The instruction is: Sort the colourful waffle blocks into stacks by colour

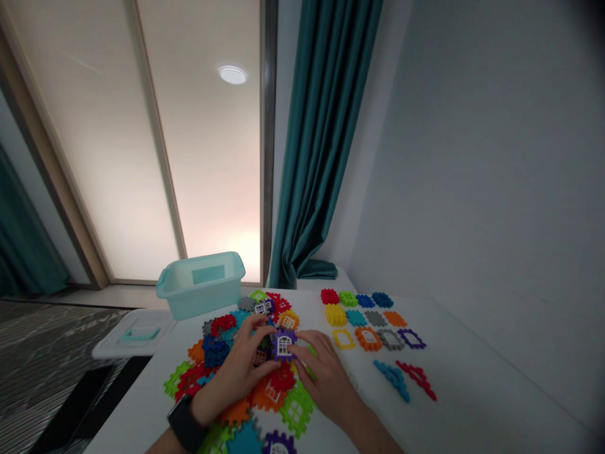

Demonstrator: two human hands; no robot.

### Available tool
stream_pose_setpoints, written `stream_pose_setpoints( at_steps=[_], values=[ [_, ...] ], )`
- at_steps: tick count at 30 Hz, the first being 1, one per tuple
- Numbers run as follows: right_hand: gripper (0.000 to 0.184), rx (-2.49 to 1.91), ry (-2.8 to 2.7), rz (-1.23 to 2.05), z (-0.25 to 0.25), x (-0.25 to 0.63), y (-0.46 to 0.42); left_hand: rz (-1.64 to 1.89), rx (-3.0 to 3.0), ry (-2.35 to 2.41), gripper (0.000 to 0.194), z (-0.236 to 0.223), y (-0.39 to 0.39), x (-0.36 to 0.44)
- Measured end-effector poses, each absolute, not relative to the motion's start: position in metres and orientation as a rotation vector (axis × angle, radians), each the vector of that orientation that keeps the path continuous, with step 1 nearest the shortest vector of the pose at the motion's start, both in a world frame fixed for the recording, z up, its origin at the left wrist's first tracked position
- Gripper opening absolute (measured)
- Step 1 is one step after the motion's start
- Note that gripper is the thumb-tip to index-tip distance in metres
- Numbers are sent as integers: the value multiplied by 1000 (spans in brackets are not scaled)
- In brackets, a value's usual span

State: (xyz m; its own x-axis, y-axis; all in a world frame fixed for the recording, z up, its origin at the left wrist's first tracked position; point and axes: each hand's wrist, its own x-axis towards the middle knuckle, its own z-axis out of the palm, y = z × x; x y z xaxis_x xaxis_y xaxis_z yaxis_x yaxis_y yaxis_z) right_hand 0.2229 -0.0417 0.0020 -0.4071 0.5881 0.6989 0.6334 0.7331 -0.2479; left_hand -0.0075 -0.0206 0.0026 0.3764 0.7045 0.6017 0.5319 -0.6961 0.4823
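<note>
A purple toothed building tile [280, 357] with a white window insert is held up between both hands, over a heap of similar tiles. My left hand [243, 359], with a dark watch [186, 421] on the wrist, grips its left side with thumb and fingers. On the other side, my right hand [326, 375] pinches the tile's right edge. Beneath and around the hands lie a lime green window tile [297, 410], an orange tile [265, 394], dark blue tiles [216, 350] and red tiles [191, 378]. Part of the heap is hidden by my left hand and forearm.
On the right of the white table [373, 410], tiles sit in rows by colour, among them a yellow stack [335, 314] and a purple frame [412, 338]. Blue strips [393, 379] and red strips [416, 379] lie nearer. A teal bin [205, 293] and clear lid [135, 333] are at back left.
</note>
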Motion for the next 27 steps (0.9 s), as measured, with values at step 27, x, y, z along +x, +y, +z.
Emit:
stream_pose_setpoints(
  at_steps=[27],
  values=[
    [24, -951, -1834, 639, 7, 220, -41, 1298, 2586, 1029, 16, 13, -18, -16]
  ],
)
